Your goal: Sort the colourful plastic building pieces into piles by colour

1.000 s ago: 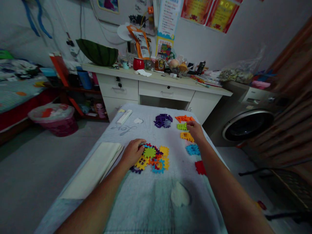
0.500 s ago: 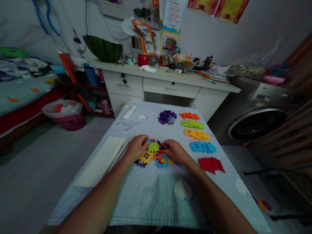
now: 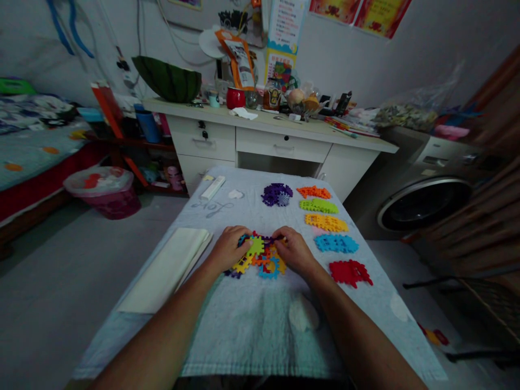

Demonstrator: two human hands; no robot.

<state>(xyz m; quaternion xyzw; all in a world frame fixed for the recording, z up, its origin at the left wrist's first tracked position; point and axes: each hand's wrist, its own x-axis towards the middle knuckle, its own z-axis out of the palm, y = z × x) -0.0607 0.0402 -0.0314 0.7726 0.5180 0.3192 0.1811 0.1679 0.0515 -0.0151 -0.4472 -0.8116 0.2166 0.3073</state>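
Observation:
A joined cluster of many-coloured plastic interlocking tiles [image 3: 260,259] lies on a pale towel-covered table [image 3: 252,325]. My left hand [image 3: 227,250] grips its left side with curled fingers. My right hand [image 3: 296,251] grips its right side the same way, fingertips at the cluster's far edge. To the right lie sorted piles of tiles: purple [image 3: 277,194], orange [image 3: 313,192], green [image 3: 319,206], yellow [image 3: 326,222], blue [image 3: 336,243] and red [image 3: 349,272].
A folded cream cloth [image 3: 170,268] lies at the table's left edge, a white tube [image 3: 213,187] at the far left. Beyond stand a cluttered white desk [image 3: 268,141], a washing machine [image 3: 426,189] to the right, a pink bin [image 3: 103,190] and a bed [image 3: 32,151] to the left.
My right hand came back from the sorted piles at the right and took hold of the cluster's right side. My left hand stayed on the cluster, which now looks slightly lifted at the far edge.

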